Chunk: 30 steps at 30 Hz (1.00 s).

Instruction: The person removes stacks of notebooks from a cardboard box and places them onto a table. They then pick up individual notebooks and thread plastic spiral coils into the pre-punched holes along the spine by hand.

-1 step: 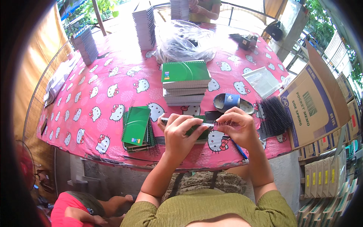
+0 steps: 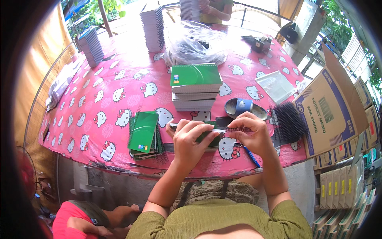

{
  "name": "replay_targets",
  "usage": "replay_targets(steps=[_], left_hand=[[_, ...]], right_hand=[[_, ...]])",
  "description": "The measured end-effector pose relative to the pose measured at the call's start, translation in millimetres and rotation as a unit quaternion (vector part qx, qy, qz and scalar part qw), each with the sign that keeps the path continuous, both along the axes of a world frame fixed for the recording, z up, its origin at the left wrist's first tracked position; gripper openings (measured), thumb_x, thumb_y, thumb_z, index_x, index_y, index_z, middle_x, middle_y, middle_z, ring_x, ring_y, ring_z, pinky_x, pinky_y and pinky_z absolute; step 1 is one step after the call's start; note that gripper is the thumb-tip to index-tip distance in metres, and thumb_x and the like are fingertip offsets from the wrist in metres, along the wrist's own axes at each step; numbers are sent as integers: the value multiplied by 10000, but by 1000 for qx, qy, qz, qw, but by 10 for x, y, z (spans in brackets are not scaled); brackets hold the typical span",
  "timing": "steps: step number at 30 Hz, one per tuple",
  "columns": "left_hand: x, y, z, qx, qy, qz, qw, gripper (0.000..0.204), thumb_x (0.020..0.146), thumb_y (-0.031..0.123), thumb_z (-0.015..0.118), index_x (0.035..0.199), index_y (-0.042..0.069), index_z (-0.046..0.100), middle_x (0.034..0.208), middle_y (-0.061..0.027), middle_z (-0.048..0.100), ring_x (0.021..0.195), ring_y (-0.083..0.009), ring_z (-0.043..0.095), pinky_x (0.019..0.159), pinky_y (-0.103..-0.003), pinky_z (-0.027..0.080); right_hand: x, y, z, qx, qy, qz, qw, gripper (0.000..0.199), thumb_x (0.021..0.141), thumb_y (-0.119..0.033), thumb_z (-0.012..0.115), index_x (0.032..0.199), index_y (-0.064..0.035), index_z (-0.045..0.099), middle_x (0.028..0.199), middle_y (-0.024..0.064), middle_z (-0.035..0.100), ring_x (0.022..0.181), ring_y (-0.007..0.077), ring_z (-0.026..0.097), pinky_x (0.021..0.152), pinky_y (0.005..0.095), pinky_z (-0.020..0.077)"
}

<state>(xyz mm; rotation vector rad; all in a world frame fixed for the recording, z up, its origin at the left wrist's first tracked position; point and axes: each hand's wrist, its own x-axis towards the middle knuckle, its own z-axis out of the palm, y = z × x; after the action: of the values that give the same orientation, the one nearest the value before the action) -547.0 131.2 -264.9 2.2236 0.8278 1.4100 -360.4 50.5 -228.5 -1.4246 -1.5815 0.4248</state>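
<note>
My left hand (image 2: 186,141) is closed on a small notepad (image 2: 218,130), held edge-on with its white page edge facing up. My right hand (image 2: 254,133) pinches a dark spiral coil (image 2: 238,129) at the end of that notepad's edge. Whether the coil has passed through holes is too small to tell. Under the hands lie more green-covered pads (image 2: 213,145), partly hidden. To the left sits a small pile of green spiral notebooks (image 2: 145,133). A blue pen (image 2: 252,156) rests near my right wrist, and a heap of black coils (image 2: 288,121) lies farther right.
On the pink patterned table (image 2: 91,115) stand a stack of green notepads (image 2: 195,75), a blue-and-white container (image 2: 242,106) and a plastic bag (image 2: 191,44). A cardboard box (image 2: 330,107) borders the right side. Another person (image 2: 217,10) is at the far edge; someone in red (image 2: 71,219) is lower left.
</note>
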Motion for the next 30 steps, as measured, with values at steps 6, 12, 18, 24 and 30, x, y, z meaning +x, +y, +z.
replay_targets(steps=[6,12,18,24,30], left_hand=[[-4,-4,20,0,8,-1,1000,213,670,172,834,828,74,730,819,-47,679,789,-205,580,721,-329,474],[-3,-5,19,-1,0,6,1000,234,662,149,830,851,75,715,827,-44,675,806,-218,583,733,-340,475],[-60,-23,51,28,47,22,998,246,637,160,834,836,97,702,824,-15,670,810,-202,585,782,-332,406],[-96,13,-30,2,27,4,1000,233,626,193,842,811,132,714,807,7,676,790,-163,586,837,-310,333],[-191,57,-37,22,21,-75,997,222,638,225,836,801,138,713,804,6,682,833,-157,602,879,-344,322]], right_hand=[[28,38,53,-19,-24,30,999,178,750,-30,760,916,-26,697,845,53,624,760,141,622,677,283,505],[-32,46,0,-135,84,32,987,197,839,-69,677,1029,-48,631,797,72,641,701,199,644,595,317,493],[-288,22,41,60,-166,-45,983,132,822,-103,689,911,-47,609,817,104,606,706,313,619,575,392,486],[-125,94,-36,44,-165,10,985,153,865,-98,638,996,-22,622,868,154,646,782,328,649,669,405,507],[1112,155,-583,-50,-355,-201,912,332,814,-173,683,1088,-13,587,858,158,660,853,378,660,759,425,522]])
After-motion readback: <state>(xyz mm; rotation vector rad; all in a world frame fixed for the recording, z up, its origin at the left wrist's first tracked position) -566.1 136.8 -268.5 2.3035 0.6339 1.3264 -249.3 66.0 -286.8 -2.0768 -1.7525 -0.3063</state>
